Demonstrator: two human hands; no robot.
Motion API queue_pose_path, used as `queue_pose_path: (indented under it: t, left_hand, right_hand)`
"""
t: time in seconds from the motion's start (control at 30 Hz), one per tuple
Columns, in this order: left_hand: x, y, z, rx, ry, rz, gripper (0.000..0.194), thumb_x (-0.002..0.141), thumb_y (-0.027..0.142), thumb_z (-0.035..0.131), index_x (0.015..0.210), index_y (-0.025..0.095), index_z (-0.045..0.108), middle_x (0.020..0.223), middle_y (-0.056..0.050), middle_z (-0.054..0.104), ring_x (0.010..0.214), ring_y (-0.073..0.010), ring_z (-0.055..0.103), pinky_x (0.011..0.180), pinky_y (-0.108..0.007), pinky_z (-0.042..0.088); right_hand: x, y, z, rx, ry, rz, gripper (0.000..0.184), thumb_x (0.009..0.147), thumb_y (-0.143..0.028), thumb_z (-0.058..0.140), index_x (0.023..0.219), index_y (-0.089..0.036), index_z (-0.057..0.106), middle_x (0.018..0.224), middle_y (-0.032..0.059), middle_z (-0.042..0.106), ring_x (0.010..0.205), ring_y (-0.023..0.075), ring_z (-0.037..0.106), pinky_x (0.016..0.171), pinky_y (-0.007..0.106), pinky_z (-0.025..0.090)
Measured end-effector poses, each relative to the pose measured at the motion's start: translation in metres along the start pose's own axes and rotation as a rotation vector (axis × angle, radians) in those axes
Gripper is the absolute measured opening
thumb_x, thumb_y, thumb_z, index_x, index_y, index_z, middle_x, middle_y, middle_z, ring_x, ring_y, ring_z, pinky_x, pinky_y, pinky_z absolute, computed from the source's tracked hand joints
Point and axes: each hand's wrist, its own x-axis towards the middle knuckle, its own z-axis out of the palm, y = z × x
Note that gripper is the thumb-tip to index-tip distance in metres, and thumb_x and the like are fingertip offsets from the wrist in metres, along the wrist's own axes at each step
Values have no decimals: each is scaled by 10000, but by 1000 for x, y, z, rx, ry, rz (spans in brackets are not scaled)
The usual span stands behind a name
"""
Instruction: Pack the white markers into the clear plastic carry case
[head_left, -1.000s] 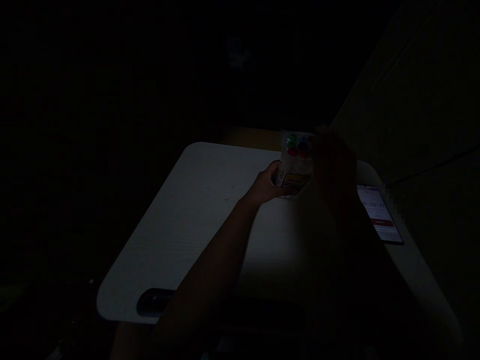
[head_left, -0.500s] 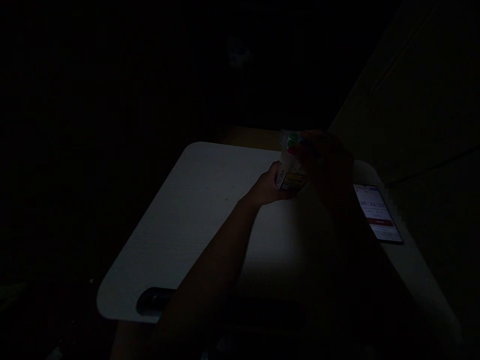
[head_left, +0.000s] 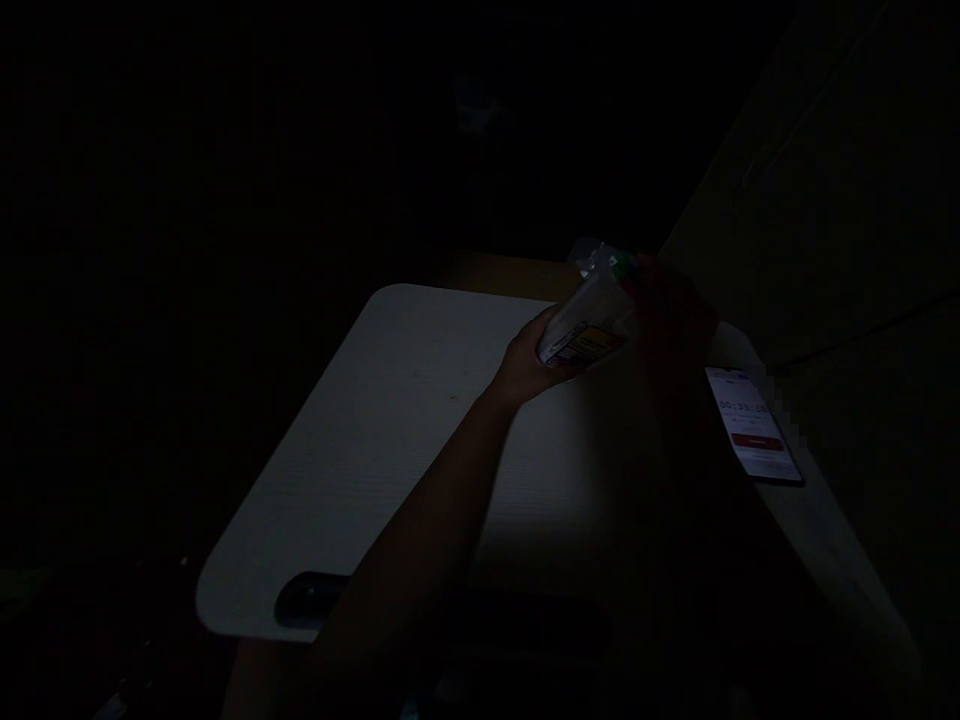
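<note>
The light is very dim. My left hand (head_left: 527, 362) is closed around the lower end of a clear plastic pack (head_left: 589, 308), with a yellow and dark label near its bottom. The pack is held above the far right part of the white table, its top leaning right. At its upper end is a green cap-like piece (head_left: 622, 265). My right hand (head_left: 671, 305) is in deep shadow, its fingertips closed at that green piece, with a red spot beside it. Whether the green piece is inside the pack or part of something longer, I cannot tell.
A phone (head_left: 757, 430) with a lit timer screen lies at the right edge of the white table (head_left: 390, 400). A dark slot (head_left: 311, 600) sits at the table's near edge. A wall (head_left: 847, 230) rises on the right, and a brown surface (head_left: 502, 275) shows beyond the table.
The pack has tipped further to the right in my left hand. My right fingers and the green piece have shifted right and slightly up.
</note>
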Motion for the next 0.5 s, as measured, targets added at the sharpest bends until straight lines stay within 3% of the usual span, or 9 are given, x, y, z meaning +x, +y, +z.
queue_pose_path:
  t: [0.13,0.3,0.5]
  left_hand:
    - [2,-7,-2,-3,159,-80,858,495,389,843,1255,219,482,1264,-99,550,1163,-279,544,1010,-440,435]
    - [6,-9,-6,-51,304,-101,803,461,396,856,1174,242,520,1163,-73,571,1084,-247,566,941,-400,468]
    - [6,-5,-11,-132,566,-75,504,686,503,707,1076,240,525,1050,-46,588,1006,-177,579,897,-322,472]
  right_hand:
    - [-8,11,8,57,105,47,407,924,-400,392,1072,-135,663,1085,118,674,1028,184,629,939,371,504]
    - [-25,22,20,97,202,194,438,927,-387,327,1088,-131,644,1131,121,656,1106,170,598,1014,368,458]
    - [-52,45,38,303,109,431,479,932,-414,294,1232,-144,552,1256,103,586,1158,153,561,1029,378,448]
